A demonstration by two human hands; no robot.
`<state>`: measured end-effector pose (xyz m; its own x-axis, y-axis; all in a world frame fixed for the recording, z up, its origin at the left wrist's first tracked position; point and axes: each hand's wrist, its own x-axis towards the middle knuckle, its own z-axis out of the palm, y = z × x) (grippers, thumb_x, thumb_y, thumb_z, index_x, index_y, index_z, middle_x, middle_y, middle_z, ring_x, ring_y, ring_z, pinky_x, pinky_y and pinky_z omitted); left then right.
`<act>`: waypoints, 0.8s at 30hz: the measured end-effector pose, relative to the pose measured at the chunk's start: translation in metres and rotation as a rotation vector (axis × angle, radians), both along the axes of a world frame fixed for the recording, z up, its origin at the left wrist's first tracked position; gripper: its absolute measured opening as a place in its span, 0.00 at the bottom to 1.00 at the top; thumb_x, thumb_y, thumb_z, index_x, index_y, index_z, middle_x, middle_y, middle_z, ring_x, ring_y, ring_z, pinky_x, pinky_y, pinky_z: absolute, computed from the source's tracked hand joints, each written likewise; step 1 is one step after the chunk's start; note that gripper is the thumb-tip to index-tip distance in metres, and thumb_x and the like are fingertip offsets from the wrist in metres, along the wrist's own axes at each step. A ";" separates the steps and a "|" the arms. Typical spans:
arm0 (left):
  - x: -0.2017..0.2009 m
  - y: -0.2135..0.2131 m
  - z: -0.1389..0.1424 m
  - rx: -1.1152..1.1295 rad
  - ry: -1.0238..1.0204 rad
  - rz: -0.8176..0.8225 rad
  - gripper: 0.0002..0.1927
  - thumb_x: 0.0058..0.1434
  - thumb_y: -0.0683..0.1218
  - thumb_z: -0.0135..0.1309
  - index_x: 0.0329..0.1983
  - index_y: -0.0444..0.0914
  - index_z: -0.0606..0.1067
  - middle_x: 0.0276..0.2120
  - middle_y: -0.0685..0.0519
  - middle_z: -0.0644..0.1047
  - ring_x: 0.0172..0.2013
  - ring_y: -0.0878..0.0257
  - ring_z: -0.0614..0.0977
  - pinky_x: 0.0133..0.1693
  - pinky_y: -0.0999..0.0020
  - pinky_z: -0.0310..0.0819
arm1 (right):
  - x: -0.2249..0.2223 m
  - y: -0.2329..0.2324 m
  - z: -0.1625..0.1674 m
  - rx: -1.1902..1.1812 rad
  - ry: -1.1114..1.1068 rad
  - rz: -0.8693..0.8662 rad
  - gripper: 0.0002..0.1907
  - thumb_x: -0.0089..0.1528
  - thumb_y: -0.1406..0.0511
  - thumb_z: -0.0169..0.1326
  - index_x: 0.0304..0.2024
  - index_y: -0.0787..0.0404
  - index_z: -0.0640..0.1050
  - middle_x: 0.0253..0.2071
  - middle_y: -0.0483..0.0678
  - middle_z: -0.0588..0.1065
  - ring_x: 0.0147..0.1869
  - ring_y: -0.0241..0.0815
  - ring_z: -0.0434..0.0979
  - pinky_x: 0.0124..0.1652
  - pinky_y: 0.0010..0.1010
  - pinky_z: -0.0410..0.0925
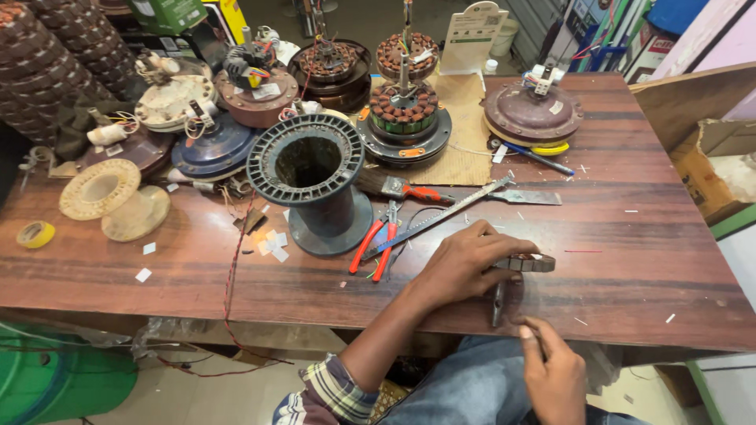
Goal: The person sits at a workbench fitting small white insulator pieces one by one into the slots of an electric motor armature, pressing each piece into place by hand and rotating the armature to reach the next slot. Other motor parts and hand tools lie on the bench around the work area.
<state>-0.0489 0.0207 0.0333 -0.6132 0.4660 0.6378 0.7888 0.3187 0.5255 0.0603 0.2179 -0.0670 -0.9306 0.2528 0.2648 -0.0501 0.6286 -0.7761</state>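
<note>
**Left hand pins a small metal part at the bench edge, right hand comes in with something thin**

Left hand [465,264]: reaches in from lower centre, fingers curled down and closed over a small grey metal part [534,264] lying flat on the bench [654,260]. Part sticks out to the right of the fingertips. A dark slim tool [498,303] lies just below it, pointing toward the bench edge; can't tell if the two touch.

Right hand [555,374]: below the bench edge, over the lap, fingers pinched shut. Looks like something thin is between them, too small to identify. Close to the dark tool, not touching the part.

Just left of the left hand: red-handled pliers [376,248] and a long steel ruler [445,214] lying diagonally, with a paintbrush [402,189] above them. A flat blade [526,197] lies beyond the ruler tip.

Further out: big black empty spool [315,185] standing upright, white paper scraps [272,245] beside its base, thin red wire [232,275] running off the bench front. Back row: fan motor with wound stator [403,118], closed maroon motor housing [533,114], several more housings on the left. Cream spool [114,197] and yellow tape roll [35,234] at far left.

Progress, my read: early. The part is held, but no work on it shows. The stator windings look complete; the housings around it sit apart, not assembled.
</note>
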 end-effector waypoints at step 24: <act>-0.004 -0.003 -0.019 0.056 0.218 0.017 0.20 0.57 0.44 0.67 0.53 0.42 0.78 0.45 0.55 0.79 0.42 0.56 0.77 0.45 0.62 0.76 | -0.045 0.020 0.144 -0.435 -0.283 0.439 0.20 0.68 0.65 0.48 0.60 0.65 0.78 0.20 0.32 0.58 0.22 0.24 0.51 0.21 0.22 0.48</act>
<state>-0.0524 0.0175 0.0144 -0.4658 0.4170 0.7805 0.8803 0.3081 0.3607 0.0156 0.2374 0.0773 -0.9897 -0.1359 -0.0446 0.0132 0.2242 -0.9745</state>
